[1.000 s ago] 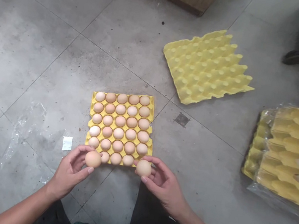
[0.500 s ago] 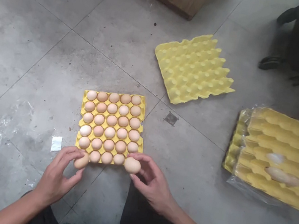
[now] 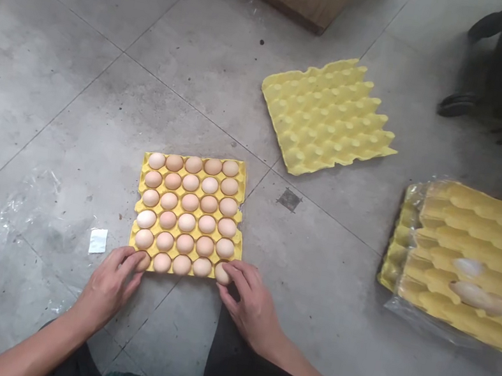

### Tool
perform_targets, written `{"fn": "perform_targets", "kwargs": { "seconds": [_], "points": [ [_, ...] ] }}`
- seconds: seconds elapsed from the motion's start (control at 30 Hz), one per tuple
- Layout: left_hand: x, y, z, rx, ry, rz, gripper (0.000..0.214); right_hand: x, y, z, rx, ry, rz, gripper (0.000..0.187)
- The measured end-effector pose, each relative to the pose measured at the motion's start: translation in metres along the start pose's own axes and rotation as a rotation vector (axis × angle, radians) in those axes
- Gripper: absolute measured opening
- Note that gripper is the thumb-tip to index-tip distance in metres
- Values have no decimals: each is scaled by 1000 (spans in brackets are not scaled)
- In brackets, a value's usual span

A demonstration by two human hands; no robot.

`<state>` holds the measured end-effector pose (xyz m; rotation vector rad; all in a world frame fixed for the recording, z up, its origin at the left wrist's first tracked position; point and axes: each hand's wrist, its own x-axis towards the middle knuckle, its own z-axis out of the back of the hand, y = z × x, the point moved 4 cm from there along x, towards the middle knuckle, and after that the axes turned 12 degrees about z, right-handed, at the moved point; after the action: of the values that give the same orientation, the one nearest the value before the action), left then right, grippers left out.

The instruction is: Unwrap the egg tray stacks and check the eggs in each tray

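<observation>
Two hands rest at the near edge of a yellow egg tray (image 3: 197, 169) lying on the concrete floor (image 3: 79, 86), seen from the single head view. The left hand (image 3: 110, 283) curls its fingertips over the egg at the near left corner (image 3: 142, 261), and the right hand (image 3: 250, 301) does the same over the egg at the near right corner (image 3: 221, 272). Each grip is loosely closed around its egg, fingers on top and sides, with both eggs down at their cups; whether they sit fully home I cannot tell. Every other cup appears filled.

Beyond the tray, an empty yellow tray (image 3: 326, 117) lies well apart, and a wrapped stack of trays (image 3: 470, 265) sits at the far right. A small white slip (image 3: 98, 241) and crumpled clear plastic film (image 3: 21, 225) lie left of the hands.

Risk, as I judge it: the corner eggs sit at the tray's rim, so pressing down unevenly could crack a shell, and a careless release could tip an egg out onto the hard floor.
</observation>
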<state>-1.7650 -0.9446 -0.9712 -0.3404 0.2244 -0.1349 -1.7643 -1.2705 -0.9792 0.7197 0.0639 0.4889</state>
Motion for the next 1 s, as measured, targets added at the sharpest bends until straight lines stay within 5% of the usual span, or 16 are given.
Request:
{"fn": "perform_targets", "kwargs": {
  "seconds": [0.33,0.47,0.6,0.73,0.83,1.0],
  "points": [
    [21,-55,7,115,-60,-169,35,25,26,-4,-231,109,176,36],
    [24,-59,1,134,-63,-154,23,38,36,-15,-327,122,284,32],
    [17,-50,2,-111,-39,-75,29,41,31,-20,-348,148,296,24],
    [13,-40,10,-383,27,137,47,40,26,-16,-279,123,305,16],
    [18,-40,20,-511,87,205,56,38,27,-8,-132,88,288,29],
    [28,-45,33,-633,111,196,46,34,29,12,191,-63,38,40]
  ]
}}
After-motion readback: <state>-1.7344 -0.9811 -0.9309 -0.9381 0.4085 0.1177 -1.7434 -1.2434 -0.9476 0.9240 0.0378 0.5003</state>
